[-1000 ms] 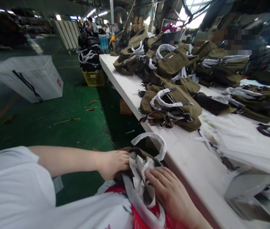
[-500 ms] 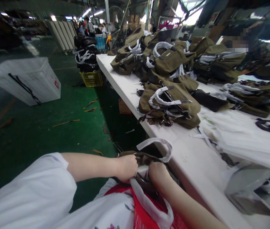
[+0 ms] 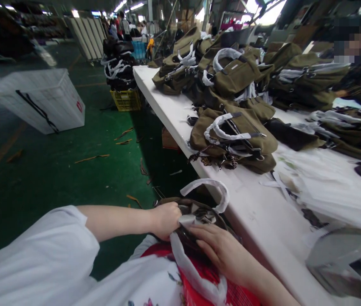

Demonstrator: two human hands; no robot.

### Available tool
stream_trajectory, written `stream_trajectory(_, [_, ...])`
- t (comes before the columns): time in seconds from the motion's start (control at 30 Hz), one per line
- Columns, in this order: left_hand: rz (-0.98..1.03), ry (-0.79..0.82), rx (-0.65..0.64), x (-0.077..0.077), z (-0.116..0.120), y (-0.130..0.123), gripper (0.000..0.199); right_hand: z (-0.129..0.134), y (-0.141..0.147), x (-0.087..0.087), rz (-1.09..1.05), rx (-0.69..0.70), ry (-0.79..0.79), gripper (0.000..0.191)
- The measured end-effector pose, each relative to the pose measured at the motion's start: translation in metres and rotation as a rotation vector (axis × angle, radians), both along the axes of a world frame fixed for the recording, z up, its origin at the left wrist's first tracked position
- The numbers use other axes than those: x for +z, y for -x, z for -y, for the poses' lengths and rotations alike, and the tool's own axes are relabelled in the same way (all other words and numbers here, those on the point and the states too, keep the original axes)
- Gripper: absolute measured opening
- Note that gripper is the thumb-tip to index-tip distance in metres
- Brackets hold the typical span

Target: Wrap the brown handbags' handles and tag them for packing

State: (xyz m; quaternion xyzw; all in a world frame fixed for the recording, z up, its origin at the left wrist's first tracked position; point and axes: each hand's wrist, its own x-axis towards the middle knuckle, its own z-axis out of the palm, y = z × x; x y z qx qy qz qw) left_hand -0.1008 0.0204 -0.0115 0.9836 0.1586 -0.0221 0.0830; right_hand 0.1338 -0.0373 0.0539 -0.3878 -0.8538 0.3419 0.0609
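- Bin (image 3: 45,104) sits on the green floor (image 3: 104,176), white with black straps
- Left hand (image 3: 166,220) clamps the bag's left edge, fingers curled tight
- Bag (image 3: 190,240) is right in the lap, mouth open, wrapped handles showing
- Right hand (image 3: 217,250) reaches over its opening, fingers outstretched
- Table (image 3: 247,202) carries olive bags (image 3: 234,131)

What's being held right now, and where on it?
The bag: the left hand is closed on the side of its open mouth. The right hand lies at the mouth; grip unclear.
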Motion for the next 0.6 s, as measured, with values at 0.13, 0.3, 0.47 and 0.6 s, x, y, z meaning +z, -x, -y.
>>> stream_trajectory(0.13, [-0.043, -0.028, 0.01, -0.002, -0.002, -0.011, 0.031, -0.003, 0.015, -0.036, 0.018, 0.074, 0.112, 0.043])
stream_trajectory(0.3, [-0.03, 0.051, -0.009, 0.014, -0.022, -0.006, 0.034, -0.019, -0.006, -0.04, -0.093, -0.07, 0.244, 0.041])
stream_trajectory(0.47, [0.037, 0.092, 0.041, 0.024, -0.045, 0.024, 0.045, -0.031, -0.056, -0.022, -0.078, -0.226, 0.323, 0.049])
stream_trajectory(0.6, [0.018, 0.054, 0.057, 0.01, -0.054, 0.037, 0.046, -0.025, -0.057, -0.031, 0.078, -0.117, 0.115, 0.065])
